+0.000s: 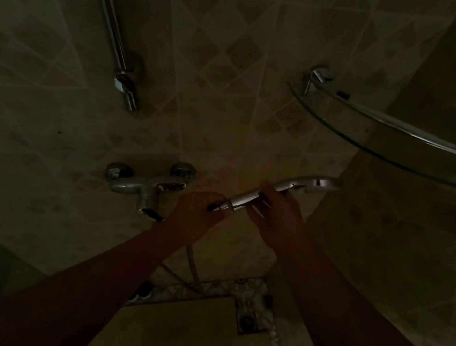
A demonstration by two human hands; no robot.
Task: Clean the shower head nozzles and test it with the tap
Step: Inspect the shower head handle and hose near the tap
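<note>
A chrome shower head (pixel 300 185) lies almost level in front of the tiled wall, its head end pointing right. My right hand (pixel 280 215) is wrapped around the middle of its handle. My left hand (pixel 198 212) pinches the hose connector at the handle's lower left end. The hose (pixel 193 267) drops from under my left hand toward the floor. The chrome wall tap (pixel 145 185) sits just left of my left hand, its lever pointing right. The scene is very dim and the nozzles are hidden.
A chrome slide rail (pixel 113 21) runs down the wall at upper left. A glass corner shelf (pixel 408 143) with a chrome rail juts out at upper right, above the shower head. A floor drain (pixel 248 321) lies in the patterned floor border below.
</note>
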